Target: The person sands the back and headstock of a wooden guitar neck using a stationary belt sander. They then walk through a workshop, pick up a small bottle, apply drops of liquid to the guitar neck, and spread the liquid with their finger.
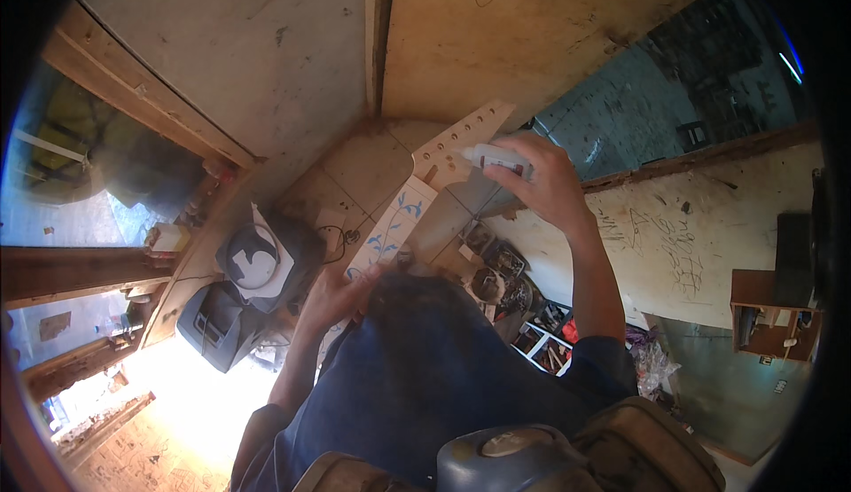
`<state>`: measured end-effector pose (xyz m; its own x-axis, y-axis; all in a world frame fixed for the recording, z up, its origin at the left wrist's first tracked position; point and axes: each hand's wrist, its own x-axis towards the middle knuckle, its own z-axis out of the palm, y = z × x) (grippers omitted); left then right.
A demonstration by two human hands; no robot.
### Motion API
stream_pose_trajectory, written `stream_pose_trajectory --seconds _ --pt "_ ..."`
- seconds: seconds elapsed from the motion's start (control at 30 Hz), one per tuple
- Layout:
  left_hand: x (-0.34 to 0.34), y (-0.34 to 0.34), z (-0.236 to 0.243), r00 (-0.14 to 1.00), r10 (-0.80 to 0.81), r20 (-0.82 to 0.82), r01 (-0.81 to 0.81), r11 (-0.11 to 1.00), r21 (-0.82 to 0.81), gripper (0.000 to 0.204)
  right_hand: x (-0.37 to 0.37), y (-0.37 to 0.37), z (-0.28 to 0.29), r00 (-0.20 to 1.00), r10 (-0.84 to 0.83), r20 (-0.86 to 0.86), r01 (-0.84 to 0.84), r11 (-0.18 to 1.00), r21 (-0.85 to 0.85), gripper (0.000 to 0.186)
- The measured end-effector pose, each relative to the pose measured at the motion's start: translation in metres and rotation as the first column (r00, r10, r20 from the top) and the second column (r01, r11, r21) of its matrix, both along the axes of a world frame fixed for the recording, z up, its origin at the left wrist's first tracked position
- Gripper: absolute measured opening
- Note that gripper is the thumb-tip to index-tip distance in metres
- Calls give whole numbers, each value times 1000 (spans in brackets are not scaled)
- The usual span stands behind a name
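Observation:
A pale wooden guitar neck (pixel 393 230) slants up and away from my body, blue leafy vine shapes along its flat strip and a row of holes in its headstock (pixel 472 128). My left hand (pixel 347 290) is closed around the lower end of the neck. In my right hand (pixel 536 182) is a small white squeeze bottle (pixel 499 160), held sideways with its nozzle over the headstock, near the holes; whether the tip touches the wood or anything comes out is too small to tell.
Grey-black bulky objects (pixel 210 322) stand at left. Containers of small items (pixel 502 272) and a compartmented tray (pixel 534 347) lie below at right. Plywood panels (pixel 496 22) rise ahead, a wooden-framed window (pixel 71 164) is at left, and a brown box shelf (pixel 753 292) is at far right.

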<state>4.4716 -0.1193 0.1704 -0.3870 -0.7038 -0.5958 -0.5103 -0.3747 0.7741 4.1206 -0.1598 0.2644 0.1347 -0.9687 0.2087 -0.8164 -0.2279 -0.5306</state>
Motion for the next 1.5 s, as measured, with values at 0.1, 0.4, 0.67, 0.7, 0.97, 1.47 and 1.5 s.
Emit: stream_pose_trajectory --seconds 0.1,0.4,0.67,0.7,0.97,1.47,1.5 --pt "0 0 0 1000 -2 8 2 1000 6 60 2 -1 1 1000 7 3 -7 1000 -6 34" --pt "1 -2 5 1000 0 8 0 1000 -5 67 5 -4 2 1000 22 -9 -22 1000 -13 34" --pt "2 -2 3 1000 17 -13 -17 1000 0 81 6 -6 4 999 1 -33 0 1000 28 35" --pt "2 -3 3 1000 13 -6 -13 1000 7 76 5 -6 3 999 6 -36 -5 1000 15 35" --pt "3 -5 2 1000 4 13 -5 1000 22 70 6 -8 3 999 9 -51 -8 1000 15 35" --pt "3 -8 5 1000 -18 -11 18 1000 21 65 3 -4 3 999 -33 -4 33 999 30 36" --pt "3 -8 5 1000 -19 -9 19 1000 19 65 3 -4 1 999 -32 -6 32 999 25 36"
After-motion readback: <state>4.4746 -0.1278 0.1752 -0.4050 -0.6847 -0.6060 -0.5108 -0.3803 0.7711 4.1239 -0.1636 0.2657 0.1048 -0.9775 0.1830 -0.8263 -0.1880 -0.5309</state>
